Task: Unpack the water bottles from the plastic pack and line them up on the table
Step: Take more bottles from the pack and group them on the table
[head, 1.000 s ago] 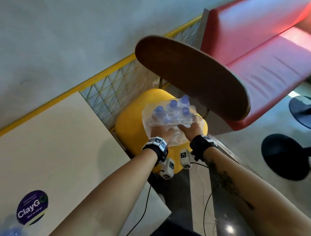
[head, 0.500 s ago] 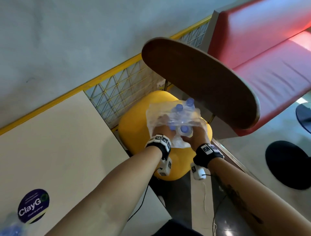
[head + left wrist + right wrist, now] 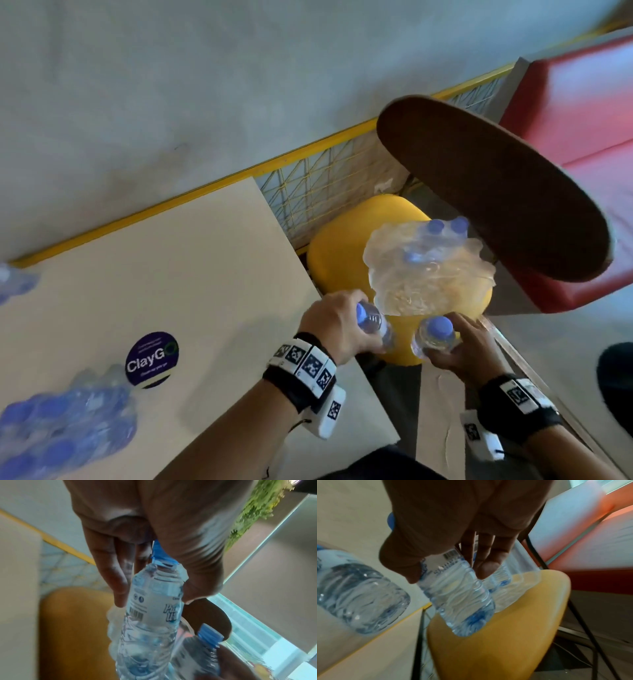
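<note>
Left hand point(image 3: 337, 323) fingers point(image 3: 109, 566) wrapped round 1 water bottle point(image 3: 371, 323) at frame centre, right hand point(image 3: 469, 346) gripping another bottle point(image 3: 433, 337), plastic pack point(image 3: 428, 270) just above on yellow stool point(image 3: 337, 250).

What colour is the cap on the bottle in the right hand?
Blue. The cap on the bottle in the right hand shows best in the head view.
</note>
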Motion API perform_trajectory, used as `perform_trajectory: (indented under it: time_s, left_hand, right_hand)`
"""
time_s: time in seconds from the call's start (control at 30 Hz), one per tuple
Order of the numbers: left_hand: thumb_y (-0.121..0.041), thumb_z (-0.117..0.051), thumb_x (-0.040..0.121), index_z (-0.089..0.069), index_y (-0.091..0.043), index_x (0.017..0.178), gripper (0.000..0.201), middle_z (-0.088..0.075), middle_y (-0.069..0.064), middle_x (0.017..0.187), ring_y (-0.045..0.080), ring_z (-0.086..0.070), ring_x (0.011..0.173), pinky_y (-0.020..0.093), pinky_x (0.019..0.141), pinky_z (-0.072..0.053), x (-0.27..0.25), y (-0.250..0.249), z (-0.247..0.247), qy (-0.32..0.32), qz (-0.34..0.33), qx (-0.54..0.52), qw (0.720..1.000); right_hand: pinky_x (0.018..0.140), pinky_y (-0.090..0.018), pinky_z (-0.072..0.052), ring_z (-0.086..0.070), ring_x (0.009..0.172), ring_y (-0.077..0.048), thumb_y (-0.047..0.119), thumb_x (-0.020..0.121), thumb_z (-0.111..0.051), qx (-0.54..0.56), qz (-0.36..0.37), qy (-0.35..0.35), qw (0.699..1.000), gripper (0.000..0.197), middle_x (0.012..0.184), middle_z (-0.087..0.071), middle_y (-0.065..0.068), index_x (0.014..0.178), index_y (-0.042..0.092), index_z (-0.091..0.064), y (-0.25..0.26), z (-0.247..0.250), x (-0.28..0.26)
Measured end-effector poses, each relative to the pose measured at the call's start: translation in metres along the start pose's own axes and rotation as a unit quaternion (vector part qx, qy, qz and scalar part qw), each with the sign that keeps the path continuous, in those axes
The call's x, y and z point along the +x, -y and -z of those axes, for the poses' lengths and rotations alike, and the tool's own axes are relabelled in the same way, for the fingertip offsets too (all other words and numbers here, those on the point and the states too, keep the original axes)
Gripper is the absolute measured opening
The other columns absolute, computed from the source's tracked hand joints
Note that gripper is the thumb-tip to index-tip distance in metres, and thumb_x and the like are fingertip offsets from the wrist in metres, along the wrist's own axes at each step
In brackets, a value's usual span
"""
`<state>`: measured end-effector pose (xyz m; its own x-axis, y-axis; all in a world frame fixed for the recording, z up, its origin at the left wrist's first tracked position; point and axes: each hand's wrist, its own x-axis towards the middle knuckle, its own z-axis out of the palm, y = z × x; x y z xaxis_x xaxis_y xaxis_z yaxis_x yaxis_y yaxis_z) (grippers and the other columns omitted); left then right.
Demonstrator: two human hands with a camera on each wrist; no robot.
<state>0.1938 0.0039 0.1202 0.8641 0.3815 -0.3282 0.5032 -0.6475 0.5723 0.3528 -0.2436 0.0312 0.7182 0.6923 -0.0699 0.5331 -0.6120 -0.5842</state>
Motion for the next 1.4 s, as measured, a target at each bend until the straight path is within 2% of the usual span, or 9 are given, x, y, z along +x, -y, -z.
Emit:
perform_trajectory:
  time_s: [0.17,0.23,0.43,0.67,0.83,1.0,1.13,1.3,1.4]
  left_hand:
    - [-0.067,-0.065,0.065,-0.063,-0.030,0.125,0.070,-0.069,-0.009,0.111,0.020,-0.067,0.096,0.036,0.088,-0.056,-0.086,0.114,0.050,-0.066,0.077,0.048,0.994]
    - [-0.065,-0.069,0.069,-0.063,-0.029,0.127,0.069,-0.070,-0.007,0.113,0.020,-0.067,0.099,0.038,0.092,-0.054,-0.122,0.160,0.068,-0.089,0.121,0.067,0.986]
    - [-0.065,-0.067,0.070,-0.061,-0.036,0.127,0.064,-0.067,-0.010,0.108,0.019,-0.067,0.098,0.036,0.092,-0.043,-0.205,0.281,0.108,-0.118,0.208,0.119,0.964]
    - [-0.056,-0.066,0.075,-0.052,-0.033,0.133,0.064,-0.066,-0.009,0.117,0.022,-0.065,0.109,0.048,0.110,-0.030,-0.231,0.353,0.119,-0.084,0.207,0.119,0.967]
    - [-0.054,-0.068,0.077,-0.057,-0.030,0.118,0.049,-0.070,-0.006,0.107,0.026,-0.069,0.094,0.043,0.091,-0.045,-0.223,0.372,0.110,-0.047,0.157,0.140,0.976]
    - [-0.056,-0.067,0.083,-0.055,-0.029,0.117,0.045,-0.068,-0.007,0.103,0.024,-0.068,0.089,0.038,0.077,-0.038,-0.217,0.389,0.103,-0.051,0.128,0.168,0.976]
    - [-0.055,-0.059,0.088,-0.055,-0.026,0.115,0.039,-0.068,-0.003,0.102,0.028,-0.069,0.090,0.041,0.082,-0.052,-0.219,0.392,0.107,-0.039,0.112,0.181,0.976]
    - [-0.057,-0.059,0.091,-0.045,-0.032,0.148,0.064,-0.069,-0.003,0.124,0.028,-0.068,0.110,0.045,0.094,-0.052,-0.225,0.395,0.117,-0.031,0.110,0.148,0.982]
    - [-0.054,-0.059,0.091,-0.052,-0.035,0.137,0.051,-0.070,-0.005,0.117,0.027,-0.068,0.105,0.043,0.088,-0.055,-0.231,0.399,0.115,-0.053,0.093,0.126,0.986]
  right_hand:
    - [0.059,-0.037,-0.052,-0.060,0.071,-0.015,0.049,0.058,-0.086,0.018,0.095,0.086,0.992,0.050,0.088,-0.063,0.011,0.097,0.026,-0.065,0.084,-0.043,-0.007]
    - [0.057,-0.031,-0.050,-0.058,0.068,-0.014,0.049,0.056,-0.085,0.033,0.123,0.104,0.986,0.051,0.084,-0.061,0.012,0.095,0.025,-0.064,0.129,-0.069,-0.006]
    - [0.063,-0.022,-0.057,-0.059,0.084,-0.012,0.047,0.063,-0.084,0.066,0.218,0.229,0.946,0.052,0.099,-0.062,0.014,0.105,0.030,-0.060,0.265,-0.164,-0.008]
    - [0.073,-0.037,-0.054,-0.057,0.081,-0.015,0.047,0.060,-0.080,0.047,0.235,0.294,0.925,0.047,0.092,-0.062,0.012,0.097,0.031,-0.056,0.375,-0.284,-0.033]
    - [0.082,-0.039,-0.059,-0.061,0.096,-0.015,0.044,0.058,-0.077,0.050,0.203,0.322,0.923,0.059,0.111,-0.062,0.009,0.113,0.036,-0.056,0.400,-0.333,-0.047]
    - [0.086,-0.039,-0.058,-0.059,0.102,-0.016,0.045,0.064,-0.076,0.051,0.177,0.308,0.933,0.067,0.121,-0.055,0.008,0.124,0.031,-0.050,0.398,-0.354,-0.058]
    - [0.081,-0.037,-0.060,-0.060,0.099,-0.015,0.042,0.065,-0.075,0.055,0.186,0.292,0.937,0.075,0.123,-0.048,0.008,0.130,0.024,-0.042,0.396,-0.358,-0.060]
    - [0.090,-0.034,-0.058,-0.060,0.117,-0.013,0.046,0.061,-0.078,0.030,0.178,0.308,0.934,0.116,0.151,-0.038,0.011,0.155,0.036,-0.011,0.403,-0.360,-0.049]
    - [0.089,-0.036,-0.059,-0.060,0.115,-0.013,0.046,0.061,-0.081,0.037,0.190,0.314,0.929,0.118,0.150,-0.038,0.011,0.154,0.038,-0.010,0.406,-0.356,-0.044]
